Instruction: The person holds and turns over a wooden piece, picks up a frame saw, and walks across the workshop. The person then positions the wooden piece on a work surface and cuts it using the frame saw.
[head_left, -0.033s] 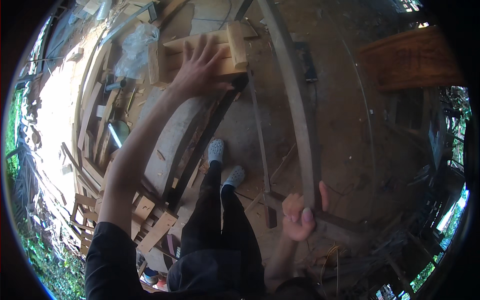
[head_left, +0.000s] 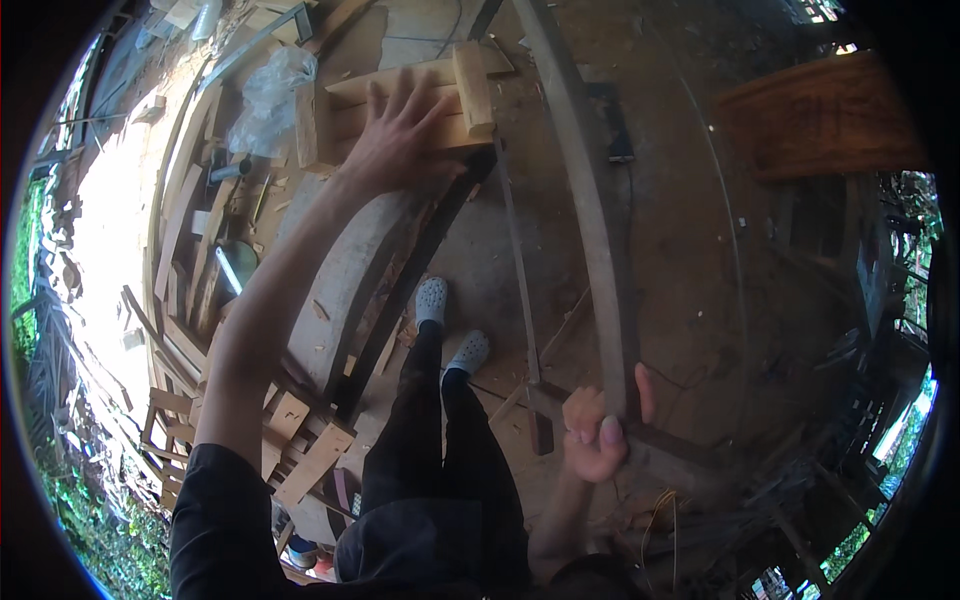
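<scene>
My left hand [head_left: 395, 135] lies with spread fingers on a pale wooden workpiece [head_left: 475, 90], made of boards with a thicker block at each end. A dark narrow beam [head_left: 405, 305] runs from under that workpiece toward me. My right hand [head_left: 592, 440] is closed around the near end of a wooden frame saw [head_left: 597, 230], where its long bar meets the crosspiece. The saw's thin blade [head_left: 518, 265] stretches away from me, and its far part meets the workpiece's near right corner. Whether the teeth sit in the wood, I cannot tell.
Wood offcuts [head_left: 318, 462] and long strips [head_left: 180, 240] pile up on the left. A crumpled clear plastic bag [head_left: 272, 100] lies beside the workpiece. A reddish-brown board [head_left: 820, 120] juts in at the right. My feet, in pale clogs [head_left: 430, 300], stand near the dark beam.
</scene>
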